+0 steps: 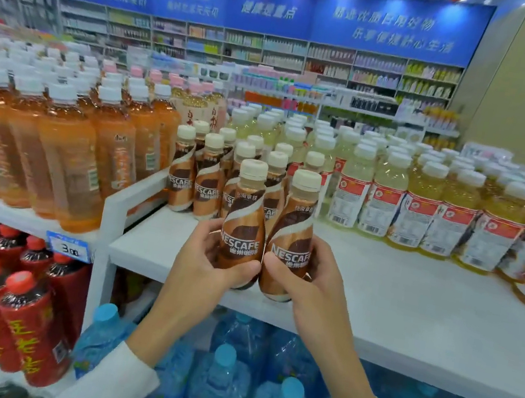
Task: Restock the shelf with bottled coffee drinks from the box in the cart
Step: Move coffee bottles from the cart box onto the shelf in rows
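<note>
Our left fingers (209, 237) are curled round the lower half of the first coffee bottle (246, 217), thumb across the front of the label. Our right fingers (319, 257) wrap the second coffee bottle (296, 228) the same way. So the left hand (204, 265) and the right hand (304, 282) each carry one bottle.

Both bottles are upright, side by side and touching low on the body. Cream caps are on and the Nescafe labels face us. We hold them over the front part of the white shelf (409, 310). The bases are partly hidden by our palms, so we cannot tell if they touch the board.

Just behind them, the shelved coffee bottles (202, 185) stand in short rows at the shelf's left end, with the same label and caps.

- Left, past a white divider (137, 188): orange tea bottles (69, 159) with white caps, packed tight on the neighbouring shelf.
- Right: pale yellow drink bottles (382, 198) with white caps, running to the frame edge.
- Lower left: red bottles (19, 314) with red caps, and a price tag (70, 247) on the shelf edge above them.
- Directly under our hands: blue water bottles (221, 383) with blue caps.
- Our white sleeves (119, 383) cover both forearms near the bottom edge.
- Far back: stocked wall shelving under a blue banner (285, 11). Its text is too blurred to read.
</note>
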`<action>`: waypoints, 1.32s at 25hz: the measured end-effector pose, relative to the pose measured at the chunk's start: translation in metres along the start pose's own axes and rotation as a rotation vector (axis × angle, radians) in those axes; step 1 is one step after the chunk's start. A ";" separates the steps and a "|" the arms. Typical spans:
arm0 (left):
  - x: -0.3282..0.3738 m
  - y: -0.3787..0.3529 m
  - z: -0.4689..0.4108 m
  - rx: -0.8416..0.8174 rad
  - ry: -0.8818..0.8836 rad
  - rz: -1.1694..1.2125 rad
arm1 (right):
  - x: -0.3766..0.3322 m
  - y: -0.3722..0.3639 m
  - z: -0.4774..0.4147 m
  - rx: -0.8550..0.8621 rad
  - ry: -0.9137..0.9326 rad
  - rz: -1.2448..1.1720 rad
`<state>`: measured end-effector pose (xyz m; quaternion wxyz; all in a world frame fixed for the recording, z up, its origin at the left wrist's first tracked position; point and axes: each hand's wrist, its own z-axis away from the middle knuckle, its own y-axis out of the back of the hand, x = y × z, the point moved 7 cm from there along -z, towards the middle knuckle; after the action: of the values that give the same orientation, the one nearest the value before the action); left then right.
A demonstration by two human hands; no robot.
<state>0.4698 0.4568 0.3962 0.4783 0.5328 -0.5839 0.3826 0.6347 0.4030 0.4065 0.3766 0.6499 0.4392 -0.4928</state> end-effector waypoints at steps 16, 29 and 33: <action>-0.033 0.055 -0.048 0.259 -0.055 -0.416 | 0.032 0.004 -0.046 0.154 -0.067 0.340; -0.027 0.104 -0.072 0.423 -0.041 -0.576 | 0.032 0.001 -0.084 0.284 -0.047 0.654; -0.030 0.105 -0.072 0.458 -0.084 -0.599 | 0.032 0.000 -0.089 0.301 -0.041 0.643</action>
<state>0.3764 0.5477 0.3912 0.4131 0.7882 -0.3205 0.3245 0.6661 0.4916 0.3960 0.4212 0.7930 0.1269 -0.4214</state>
